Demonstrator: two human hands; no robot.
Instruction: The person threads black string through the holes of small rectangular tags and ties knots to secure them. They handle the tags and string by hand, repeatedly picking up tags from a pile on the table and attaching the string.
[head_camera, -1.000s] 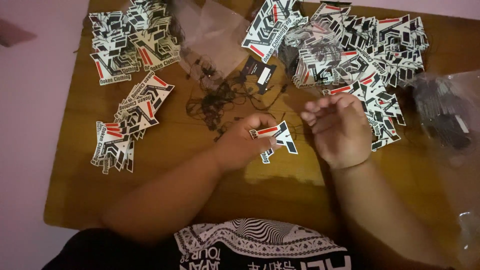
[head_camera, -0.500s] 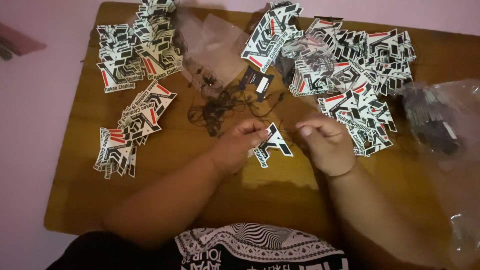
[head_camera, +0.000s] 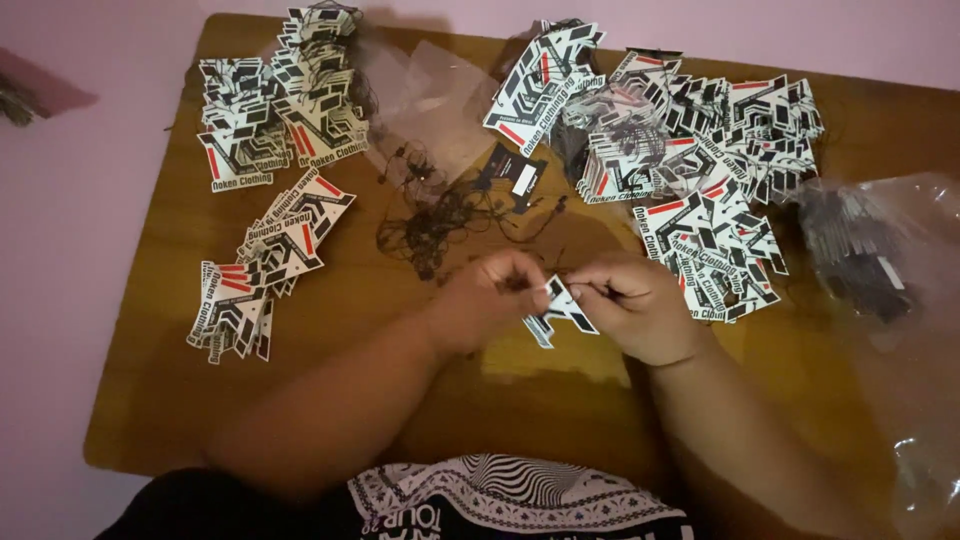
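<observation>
Cardboard, printed black, white and red: a single hang tag (head_camera: 560, 312) is pinched between both hands over the middle of the wooden table (head_camera: 180, 400), just in front of the person's patterned shirt (head_camera: 510, 500). The left hand (head_camera: 490, 300) closes its fingertips on the tag's upper edge from one side, and the right hand (head_camera: 630, 305) meets it from the other with thumb and forefinger narrowed to a fine pinch — whether a thread sits in that pinch is too small to tell. To handle the tag well at this point, it seems best to hold it flat and steady with the left and let the right do the fine work at the top corner, keeping both wrists low over the table so the small piece does not twist. Just beyond the hands lies a tangle of dark strings (head_camera: 440, 215), close enough to snag a finger or drag along. Near the left forearm a small fan of tags (head_camera: 265, 265) is spread out, and farther back a larger heap (head_camera: 280, 95) sits at the far left corner. Beside the right hand a big loose pile of tags (head_camera: 700, 160) spills toward the wrist — an elbow could scatter it. Clear plastic bags lie at the back (head_camera: 430, 100) and at the right edge (head_camera: 880, 250).
</observation>
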